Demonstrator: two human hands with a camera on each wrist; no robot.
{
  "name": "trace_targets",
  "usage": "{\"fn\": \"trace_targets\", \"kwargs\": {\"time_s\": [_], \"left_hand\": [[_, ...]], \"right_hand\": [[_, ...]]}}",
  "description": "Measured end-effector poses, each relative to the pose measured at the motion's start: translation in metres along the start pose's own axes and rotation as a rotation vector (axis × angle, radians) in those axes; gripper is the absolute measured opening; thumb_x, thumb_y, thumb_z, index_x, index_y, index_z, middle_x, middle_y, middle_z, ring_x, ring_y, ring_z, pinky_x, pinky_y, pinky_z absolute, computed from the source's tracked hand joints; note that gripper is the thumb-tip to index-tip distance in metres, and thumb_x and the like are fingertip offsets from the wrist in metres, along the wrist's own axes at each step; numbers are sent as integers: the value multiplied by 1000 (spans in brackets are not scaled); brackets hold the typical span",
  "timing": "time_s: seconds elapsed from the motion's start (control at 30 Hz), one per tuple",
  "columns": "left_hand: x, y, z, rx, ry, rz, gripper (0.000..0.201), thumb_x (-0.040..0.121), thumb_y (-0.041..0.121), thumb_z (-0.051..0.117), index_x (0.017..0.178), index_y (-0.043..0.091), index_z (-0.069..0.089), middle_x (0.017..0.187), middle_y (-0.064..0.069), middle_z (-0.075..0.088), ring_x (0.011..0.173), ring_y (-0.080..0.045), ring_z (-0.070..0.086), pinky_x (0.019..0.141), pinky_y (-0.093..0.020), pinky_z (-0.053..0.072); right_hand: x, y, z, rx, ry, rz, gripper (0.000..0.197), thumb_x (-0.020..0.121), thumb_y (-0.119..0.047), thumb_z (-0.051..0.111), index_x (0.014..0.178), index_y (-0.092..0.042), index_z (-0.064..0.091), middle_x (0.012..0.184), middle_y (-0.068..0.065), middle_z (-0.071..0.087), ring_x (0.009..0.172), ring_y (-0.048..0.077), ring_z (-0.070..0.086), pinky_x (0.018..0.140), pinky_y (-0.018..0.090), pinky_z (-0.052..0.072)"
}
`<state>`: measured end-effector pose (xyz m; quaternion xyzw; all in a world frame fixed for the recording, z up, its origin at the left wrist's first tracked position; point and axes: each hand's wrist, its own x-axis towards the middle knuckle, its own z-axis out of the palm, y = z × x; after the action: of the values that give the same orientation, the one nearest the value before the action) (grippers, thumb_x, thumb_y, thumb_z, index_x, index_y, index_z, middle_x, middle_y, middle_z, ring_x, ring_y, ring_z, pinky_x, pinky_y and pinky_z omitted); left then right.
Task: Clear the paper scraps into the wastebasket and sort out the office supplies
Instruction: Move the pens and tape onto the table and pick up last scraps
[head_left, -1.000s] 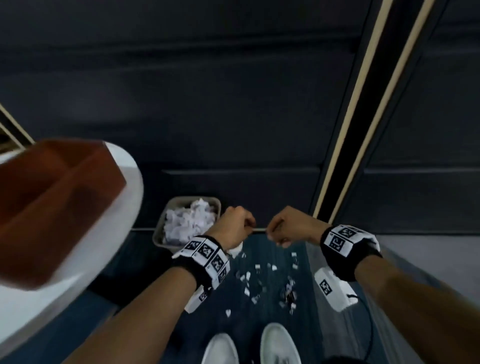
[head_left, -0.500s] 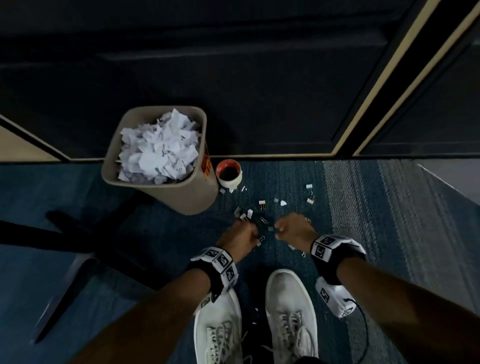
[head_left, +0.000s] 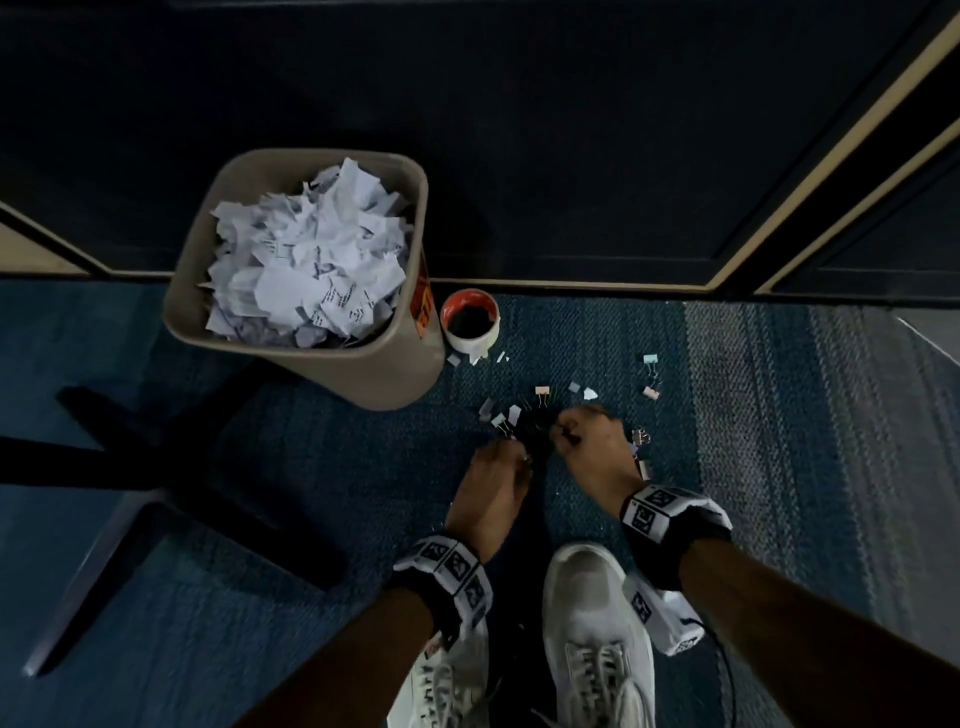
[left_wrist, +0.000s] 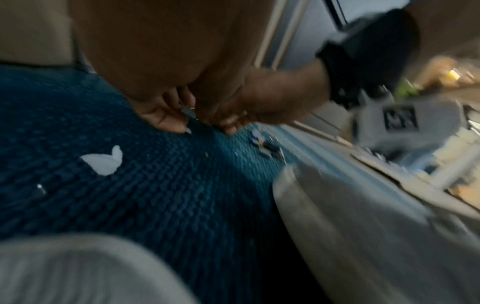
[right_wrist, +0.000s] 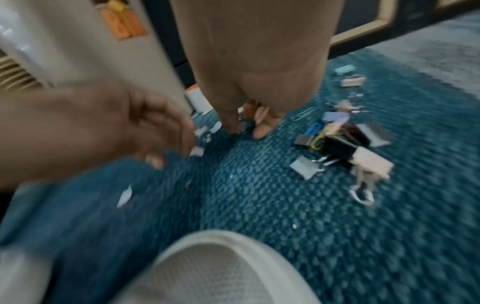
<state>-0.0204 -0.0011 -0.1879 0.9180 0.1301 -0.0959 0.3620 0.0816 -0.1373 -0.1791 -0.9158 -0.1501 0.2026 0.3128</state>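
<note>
A beige wastebasket (head_left: 363, 374), heaped with white paper scraps (head_left: 311, 260), stands on the blue carpet. Small paper scraps (head_left: 514, 414) and pastel binder clips (head_left: 543, 391) lie scattered in front of it. Both hands are down among them. My left hand (head_left: 519, 457) pinches a small grey-blue scrap (left_wrist: 187, 111) just above the carpet. My right hand (head_left: 563, 428) has thumb and fingertips (right_wrist: 259, 131) closed round a small grey piece on the carpet. A pile of binder and paper clips (right_wrist: 337, 144) lies right of it. A white scrap (left_wrist: 102, 162) lies near the left hand.
A tape roll (head_left: 470, 338) with a red core stands against the basket's right side. My white shoes (head_left: 597, 613) are just behind the hands. A dark furniture base (head_left: 156, 467) spreads over the carpet at the left. Dark wall panels (head_left: 519, 130) close the far side.
Both hands came down from level with the basket's top to the carpet among the clips. The head view tilted down, so the basket and floor fill it.
</note>
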Motion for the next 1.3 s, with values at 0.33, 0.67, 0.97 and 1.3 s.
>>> {"fn": "trace_targets", "kwargs": {"time_s": [0.33, 0.67, 0.97, 1.3], "left_hand": [[55, -33, -47, -59, 146, -200, 35, 99, 9, 52, 133, 10, 58, 129, -13, 52, 113, -31, 56, 97, -46, 48], [72, -32, -38, 102, 45, -105, 11, 94, 7, 58, 101, 6, 66, 112, -12, 47, 99, -35, 54, 86, -44, 47], [69, -35, -42, -158, 104, -194, 8, 93, 4, 60, 98, 8, 64, 110, -13, 51, 89, -28, 56, 80, -37, 47], [71, -30, -52, -344, 102, -202, 15, 94, 6, 56, 93, 21, 59, 90, -6, 65, 81, -25, 63, 75, -44, 56]], "right_hand": [[6, -14, 22, -247, -126, -106, 16, 94, -8, 55, 104, -6, 67, 110, 12, 51, 109, 33, 46, 88, 41, 43], [35, -10, 1, 32, 70, 55, 19, 89, -7, 56, 77, -18, 66, 79, 5, 64, 70, 25, 64, 51, 17, 37], [43, -18, 10, -272, -60, -95, 39, 90, -18, 67, 128, -11, 61, 120, 12, 49, 114, 37, 46, 97, 42, 42], [41, -27, 4, -288, -97, -251, 19, 88, -8, 61, 104, -5, 70, 106, 17, 62, 95, 37, 59, 77, 34, 44]]}}
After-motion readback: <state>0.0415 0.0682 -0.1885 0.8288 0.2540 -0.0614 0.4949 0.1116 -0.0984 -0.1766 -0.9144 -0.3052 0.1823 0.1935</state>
